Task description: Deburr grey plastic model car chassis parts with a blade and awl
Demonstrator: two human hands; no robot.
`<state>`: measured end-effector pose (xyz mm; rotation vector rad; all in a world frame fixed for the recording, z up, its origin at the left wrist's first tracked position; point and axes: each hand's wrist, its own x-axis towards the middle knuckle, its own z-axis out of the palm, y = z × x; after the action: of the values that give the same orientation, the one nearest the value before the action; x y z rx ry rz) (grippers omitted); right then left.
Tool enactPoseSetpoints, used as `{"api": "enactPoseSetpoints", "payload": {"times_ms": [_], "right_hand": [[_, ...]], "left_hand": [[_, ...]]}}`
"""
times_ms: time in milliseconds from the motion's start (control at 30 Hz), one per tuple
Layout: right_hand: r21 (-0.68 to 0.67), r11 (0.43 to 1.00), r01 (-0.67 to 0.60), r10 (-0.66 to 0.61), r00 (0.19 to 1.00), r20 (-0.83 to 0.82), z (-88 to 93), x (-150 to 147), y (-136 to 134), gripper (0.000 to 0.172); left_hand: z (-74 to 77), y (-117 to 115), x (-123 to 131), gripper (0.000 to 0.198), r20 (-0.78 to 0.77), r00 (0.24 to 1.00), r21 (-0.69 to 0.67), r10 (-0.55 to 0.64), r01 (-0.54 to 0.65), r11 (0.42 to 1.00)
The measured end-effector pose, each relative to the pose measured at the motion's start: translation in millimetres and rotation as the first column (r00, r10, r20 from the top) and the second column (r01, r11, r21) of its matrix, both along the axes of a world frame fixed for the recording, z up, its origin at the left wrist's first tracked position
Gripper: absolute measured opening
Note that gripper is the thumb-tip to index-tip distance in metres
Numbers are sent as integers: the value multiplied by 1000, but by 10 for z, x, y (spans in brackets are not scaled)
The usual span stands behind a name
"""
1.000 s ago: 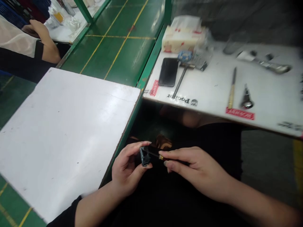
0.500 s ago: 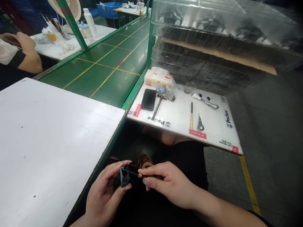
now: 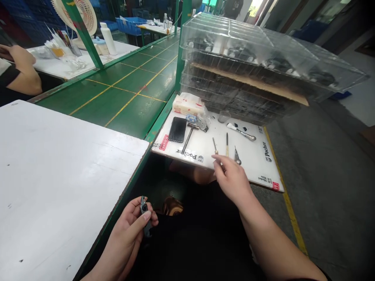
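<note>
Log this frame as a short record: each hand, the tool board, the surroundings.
Left: left hand pinches a dark part over the lap
Right: right hand reaches to a thin tool on the white board; grip unclear
Board: phone, hammer, tissue pack
Behind: clear trays, stacked
Beside: white table, green belt, another person's arm

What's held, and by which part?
Left hand pinches a small dark part by its sides. Right hand reaches the thin tool at its near end; grip cannot be told.
</note>
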<state>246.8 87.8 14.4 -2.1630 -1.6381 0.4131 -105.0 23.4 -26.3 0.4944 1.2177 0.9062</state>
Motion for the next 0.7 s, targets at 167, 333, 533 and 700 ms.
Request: {"api": "enactPoseSetpoints", "payload": {"times_ms": [167, 333, 533, 700], "right_hand": [[-20, 997, 69, -62, 965, 255, 4, 259, 428, 48], [-90, 991, 95, -56, 930, 364, -76, 334, 626, 37], [3, 998, 58, -56, 944, 324, -45, 109, 403, 41], [-1, 912, -410, 391, 870, -301, -80, -483, -140, 35]], "left_hand": [[-20, 27, 46, 86, 30, 998, -162, -59, 63, 985], [-2, 21, 12, 78, 32, 993, -138, -113, 116, 984], [25, 9, 32, 61, 194, 969, -127, -151, 177, 976], [48, -4, 31, 58, 168, 948, 11, -272, 274, 962]]}}
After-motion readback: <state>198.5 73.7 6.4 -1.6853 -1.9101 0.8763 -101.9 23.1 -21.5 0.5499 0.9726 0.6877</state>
